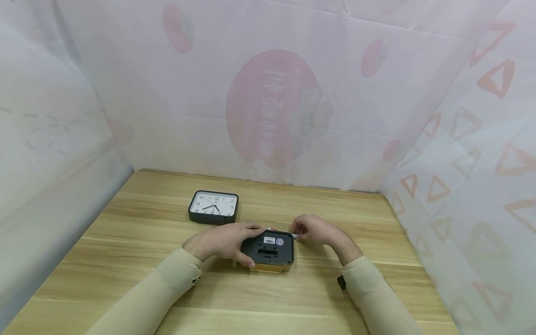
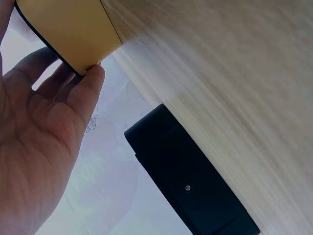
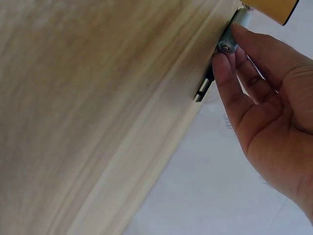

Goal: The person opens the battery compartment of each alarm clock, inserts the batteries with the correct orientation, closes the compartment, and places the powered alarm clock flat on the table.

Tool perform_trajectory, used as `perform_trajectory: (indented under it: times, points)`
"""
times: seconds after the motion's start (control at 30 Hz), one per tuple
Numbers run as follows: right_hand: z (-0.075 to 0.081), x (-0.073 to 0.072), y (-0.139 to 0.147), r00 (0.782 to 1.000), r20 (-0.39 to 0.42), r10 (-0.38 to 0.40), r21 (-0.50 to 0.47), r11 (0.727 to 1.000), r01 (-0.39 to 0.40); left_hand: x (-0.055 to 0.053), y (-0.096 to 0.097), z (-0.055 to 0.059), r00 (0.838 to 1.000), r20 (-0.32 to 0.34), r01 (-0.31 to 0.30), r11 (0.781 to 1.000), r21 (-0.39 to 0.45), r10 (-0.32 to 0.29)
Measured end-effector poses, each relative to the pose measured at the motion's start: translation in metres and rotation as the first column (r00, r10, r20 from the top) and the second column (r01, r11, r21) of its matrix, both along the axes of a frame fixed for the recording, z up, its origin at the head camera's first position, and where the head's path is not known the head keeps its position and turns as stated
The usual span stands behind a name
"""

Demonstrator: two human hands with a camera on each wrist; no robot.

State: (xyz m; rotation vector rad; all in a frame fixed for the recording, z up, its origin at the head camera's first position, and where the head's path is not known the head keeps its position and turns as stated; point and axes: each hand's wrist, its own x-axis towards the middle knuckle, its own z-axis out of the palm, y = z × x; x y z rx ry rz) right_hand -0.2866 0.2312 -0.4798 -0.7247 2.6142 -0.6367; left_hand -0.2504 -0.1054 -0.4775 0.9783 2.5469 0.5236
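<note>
A gold-sided clock [image 1: 274, 251] lies back up on the table, its black back showing a label, a round sticker and a battery slot. My left hand [image 1: 228, 241] grips its left end, thumb at the near edge and fingers at the far one. In the left wrist view the thumb presses the clock's gold side [image 2: 73, 34]. Just off the clock's right end, my right hand [image 1: 316, 231] pinches a pale battery [image 3: 234, 36] between thumb and fingertips. Below those fingertips in the right wrist view shows a slim dark piece with a shiny end [image 3: 201, 90], partly hidden.
A black-framed clock [image 1: 214, 207] with a white dial lies face up behind my left hand; its black side [image 2: 188, 176] fills the lower part of the left wrist view. Something small, red and white [image 1: 271, 229] peeks out behind the gold clock. Printed white curtains surround the wooden table [image 1: 167, 195].
</note>
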Motion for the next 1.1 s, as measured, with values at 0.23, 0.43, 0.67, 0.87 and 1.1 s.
perform_trajectory:
  times: [0.23,0.43,0.67,0.87,1.1]
  points:
    - [0.004,0.000,0.003,0.999,-0.025,0.023,0.000,1.000,-0.023,0.001,0.000,0.000,1.000,0.003,0.001,1.000,0.005,-0.001]
    - [0.013,0.000,0.007,0.999,-0.053,0.005,-0.029,1.000,-0.007,0.001,0.000,0.000,1.000,0.013,-0.008,1.000,-0.006,0.009]
    - [0.022,0.008,0.006,0.999,-0.046,-0.026,-0.056,0.998,0.023,0.000,-0.001,0.000,1.000,0.010,-0.008,1.000,-0.007,0.008]
    - [0.028,0.015,0.000,0.999,-0.045,-0.029,-0.066,0.997,0.026,0.000,0.000,0.000,1.000,0.013,-0.003,1.000,0.002,0.002]
    - [0.035,0.024,-0.008,0.998,-0.068,-0.015,-0.068,0.998,0.011,0.001,-0.001,0.001,1.000,0.025,-0.007,1.000,0.004,0.007]
